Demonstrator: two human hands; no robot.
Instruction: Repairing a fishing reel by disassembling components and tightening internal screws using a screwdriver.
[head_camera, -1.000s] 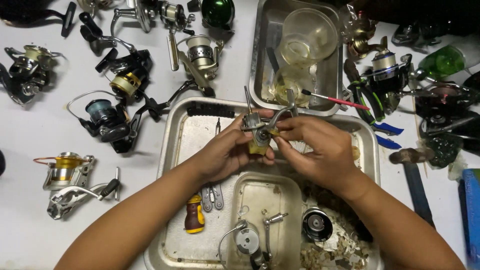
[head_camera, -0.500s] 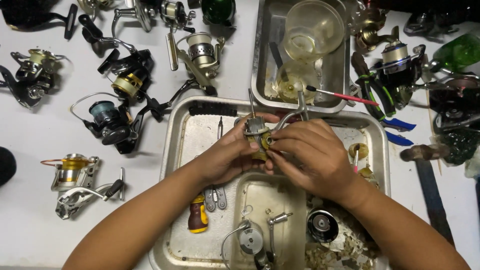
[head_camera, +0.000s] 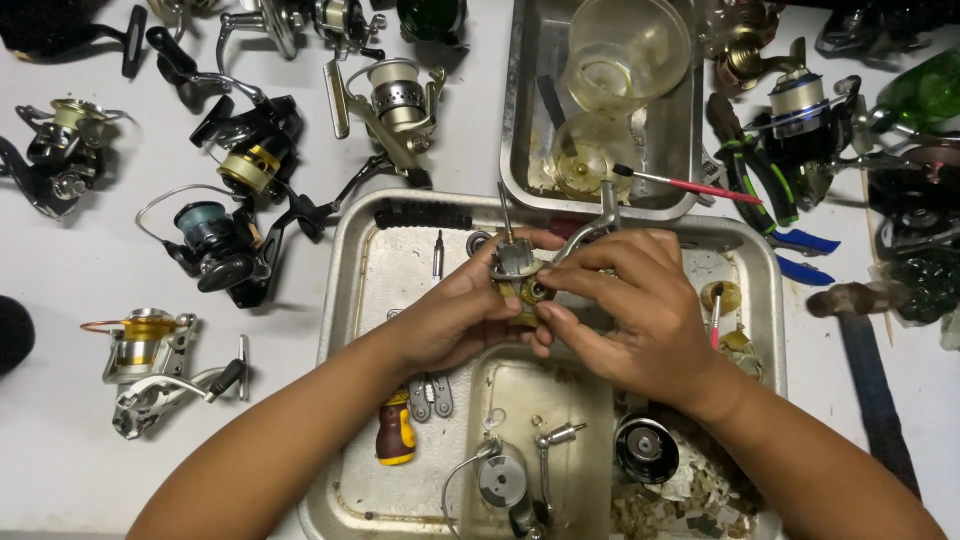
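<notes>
Both hands hold a small, partly stripped fishing reel body (head_camera: 522, 272) over a large metal tray (head_camera: 360, 270). My left hand (head_camera: 455, 322) grips it from the left and below. My right hand (head_camera: 635, 312) covers its right side, fingertips pressed on its greasy centre. A thin shaft and a bent metal arm stick up from the reel body. In the tray lie a yellow-handled tool (head_camera: 396, 432), a black spool (head_camera: 646, 449), a loose reel part with a wire bail (head_camera: 500, 482) and small screws.
A second metal tray (head_camera: 520, 100) behind holds clear plastic cups (head_camera: 628, 50) and a red-handled brush (head_camera: 690, 186). Several assembled spinning reels (head_camera: 215, 240) lie on the white table to the left and back. Pliers (head_camera: 755, 180), more reels and a hammer (head_camera: 865, 340) lie right.
Both hands stay on the reel body. My right-hand fingers have shifted slightly over its centre, and the view has moved a little.
</notes>
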